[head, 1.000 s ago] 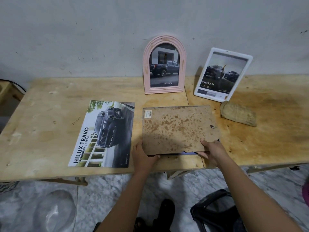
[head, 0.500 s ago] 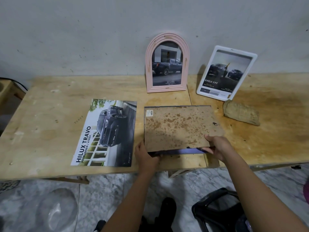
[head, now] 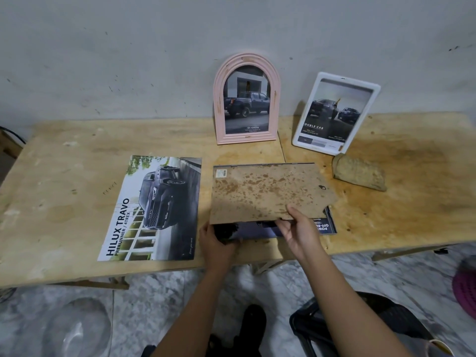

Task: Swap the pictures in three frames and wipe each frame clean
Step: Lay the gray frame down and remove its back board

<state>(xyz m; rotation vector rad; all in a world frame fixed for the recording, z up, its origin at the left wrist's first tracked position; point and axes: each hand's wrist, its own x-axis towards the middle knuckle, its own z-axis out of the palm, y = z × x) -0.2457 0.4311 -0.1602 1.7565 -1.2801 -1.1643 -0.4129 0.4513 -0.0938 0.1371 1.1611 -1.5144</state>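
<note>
A stained brown backing board (head: 265, 191) lies on a face-down frame at the table's front middle. My right hand (head: 300, 228) pinches the board's near edge and lifts it. Under it shows a dark picture (head: 325, 224) with white lettering, sticking out at the right. My left hand (head: 216, 244) grips the frame's near left corner. A loose HILUX TRAVO truck picture (head: 152, 207) lies flat to the left. A pink arched frame (head: 246, 99) and a white frame (head: 334, 113), both holding truck pictures, lean on the wall.
A folded tan cloth (head: 359, 172) lies right of the board, in front of the white frame. The wooden table (head: 64, 181) ends just before my hands. A dark chair (head: 360, 325) stands on the marble floor below. A magenta object (head: 466, 287) sits at the right edge.
My right hand has moved left along the board's near edge and raised it. The picture underneath now shows at the right. My left hand shifted slightly on the near left corner.
</note>
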